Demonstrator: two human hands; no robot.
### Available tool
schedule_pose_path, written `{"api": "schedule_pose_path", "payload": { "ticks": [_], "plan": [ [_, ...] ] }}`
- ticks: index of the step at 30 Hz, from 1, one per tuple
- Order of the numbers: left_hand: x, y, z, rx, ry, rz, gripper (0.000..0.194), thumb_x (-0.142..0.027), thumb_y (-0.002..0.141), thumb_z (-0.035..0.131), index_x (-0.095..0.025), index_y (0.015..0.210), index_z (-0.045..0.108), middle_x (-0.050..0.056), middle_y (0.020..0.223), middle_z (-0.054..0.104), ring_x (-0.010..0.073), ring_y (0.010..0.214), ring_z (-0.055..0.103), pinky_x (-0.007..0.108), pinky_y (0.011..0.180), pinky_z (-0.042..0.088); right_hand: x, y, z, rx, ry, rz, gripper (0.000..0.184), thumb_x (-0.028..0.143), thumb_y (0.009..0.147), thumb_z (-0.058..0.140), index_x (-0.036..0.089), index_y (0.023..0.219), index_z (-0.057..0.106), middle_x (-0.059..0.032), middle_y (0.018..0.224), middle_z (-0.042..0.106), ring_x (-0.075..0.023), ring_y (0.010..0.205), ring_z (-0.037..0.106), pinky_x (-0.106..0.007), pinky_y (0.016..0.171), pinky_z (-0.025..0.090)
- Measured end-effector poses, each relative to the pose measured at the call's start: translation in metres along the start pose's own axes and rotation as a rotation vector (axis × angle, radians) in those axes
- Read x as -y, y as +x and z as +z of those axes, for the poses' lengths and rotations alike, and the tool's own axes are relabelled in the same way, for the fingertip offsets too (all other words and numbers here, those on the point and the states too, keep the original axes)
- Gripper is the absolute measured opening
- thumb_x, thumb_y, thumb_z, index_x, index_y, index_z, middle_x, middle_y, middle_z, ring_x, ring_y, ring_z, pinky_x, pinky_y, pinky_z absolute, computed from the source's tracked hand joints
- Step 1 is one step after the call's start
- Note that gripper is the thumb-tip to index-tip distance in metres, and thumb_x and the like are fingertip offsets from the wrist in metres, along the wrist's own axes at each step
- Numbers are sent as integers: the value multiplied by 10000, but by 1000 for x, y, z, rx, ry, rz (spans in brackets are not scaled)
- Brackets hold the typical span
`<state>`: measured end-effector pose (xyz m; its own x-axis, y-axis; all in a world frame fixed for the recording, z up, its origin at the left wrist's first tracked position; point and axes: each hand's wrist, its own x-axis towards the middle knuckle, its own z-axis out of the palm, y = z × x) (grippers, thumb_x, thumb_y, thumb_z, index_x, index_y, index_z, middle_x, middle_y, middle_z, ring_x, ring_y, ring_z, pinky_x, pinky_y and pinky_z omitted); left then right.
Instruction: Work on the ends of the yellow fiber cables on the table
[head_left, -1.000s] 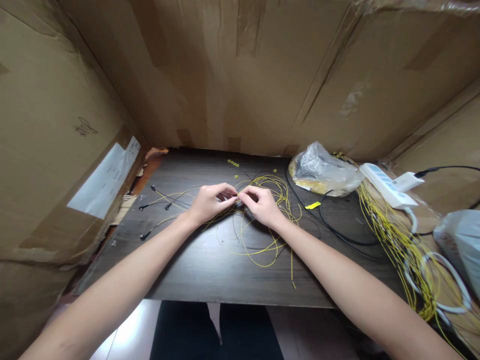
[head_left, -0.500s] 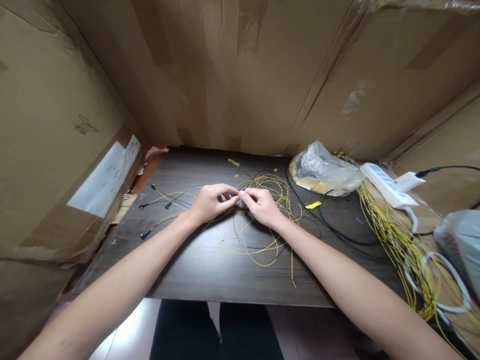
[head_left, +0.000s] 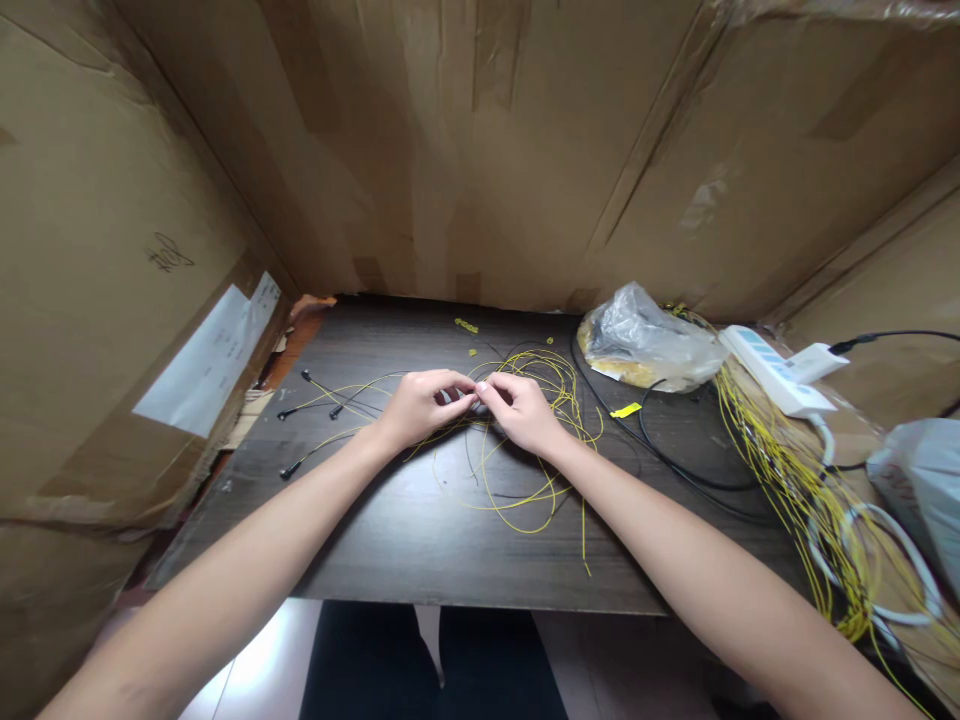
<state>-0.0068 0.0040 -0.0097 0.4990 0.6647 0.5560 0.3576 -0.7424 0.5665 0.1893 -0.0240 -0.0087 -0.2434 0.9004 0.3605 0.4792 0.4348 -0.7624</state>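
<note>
My left hand (head_left: 424,405) and my right hand (head_left: 517,408) meet fingertip to fingertip over the middle of the dark table. Both pinch closed at the same spot, and what lies between the fingertips is too small and covered to make out. Around and beneath them run thin yellow wires (head_left: 517,525), looped mostly under and beyond my right hand. To the left of my left hand, several black connector ends (head_left: 291,470) lie on the table, with yellow and black wires leading from them toward my hands.
Small yellow pieces (head_left: 466,326) lie at the back. Right of them are a clear plastic bag (head_left: 649,340), a yellow tag (head_left: 625,411), black cable (head_left: 697,480), a white power strip (head_left: 780,375) and a bundle of yellow wires (head_left: 780,500). Cardboard walls (head_left: 450,150) enclose the table.
Almost nothing differs. Both hands keep the same pinch in the same place, and the view has shifted very slightly.
</note>
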Motion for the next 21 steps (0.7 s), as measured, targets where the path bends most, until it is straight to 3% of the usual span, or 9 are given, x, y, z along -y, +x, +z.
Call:
{"api": "schedule_pose_path", "payload": {
  "ticks": [8,16,21],
  "plan": [
    [0,0,-1,18,4,-11,151,-278,915,676,-170,949,775,40,836,771,117,651,682,202,609,555,0,-1,1,-53,55,6,151,312,891,598,193,809,640,-23,760,642,-147,643,536,-273,609,403],
    [1,0,0,9,-9,-18,123,-257,906,691,-162,913,770,32,819,774,114,638,680,192,597,544,0,0,0,-20,24,27,309,349,960,523,190,707,604,-7,650,581,-151,627,519,-284,620,385],
    [1,0,-1,4,-6,16,123,-252,909,697,-168,939,781,32,815,773,109,631,676,188,585,535,-1,0,1,-31,68,24,130,285,898,591,185,832,642,-19,762,642,-147,660,554,-269,626,416]
  ]
}}
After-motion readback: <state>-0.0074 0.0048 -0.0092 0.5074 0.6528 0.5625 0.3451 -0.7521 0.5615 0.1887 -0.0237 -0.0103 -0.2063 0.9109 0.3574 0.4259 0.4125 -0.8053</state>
